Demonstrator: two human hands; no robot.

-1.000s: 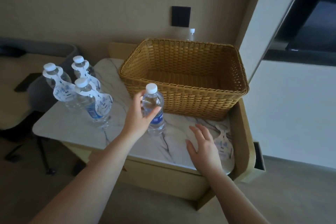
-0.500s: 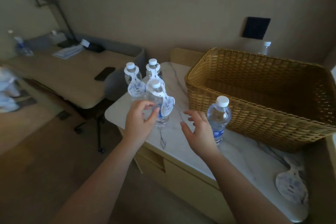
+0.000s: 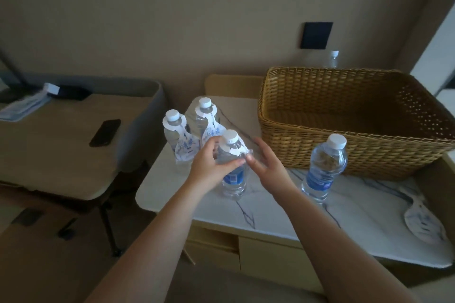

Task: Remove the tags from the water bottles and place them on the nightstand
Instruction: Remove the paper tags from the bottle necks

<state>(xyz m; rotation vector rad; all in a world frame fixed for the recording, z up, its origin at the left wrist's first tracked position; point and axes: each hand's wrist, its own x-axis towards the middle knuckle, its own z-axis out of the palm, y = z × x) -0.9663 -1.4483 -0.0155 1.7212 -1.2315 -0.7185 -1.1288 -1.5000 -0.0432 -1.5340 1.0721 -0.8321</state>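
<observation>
Three tagged water bottles stand at the left of the marble nightstand top. My left hand is wrapped around the nearest tagged bottle just below its neck. My right hand pinches that bottle's white neck tag at its right side. Two more tagged bottles stand behind. A bare bottle with no tag stands to the right, in front of the basket. One loose tag lies flat at the nightstand's right end.
A large woven basket takes up the back right of the nightstand, with another bottle behind it by the wall. To the left stands a desk with a dark phone on it.
My left hand has closed around the front tagged bottle and my right hand has come in from the side to grip its tag. The view has swung slightly right.
</observation>
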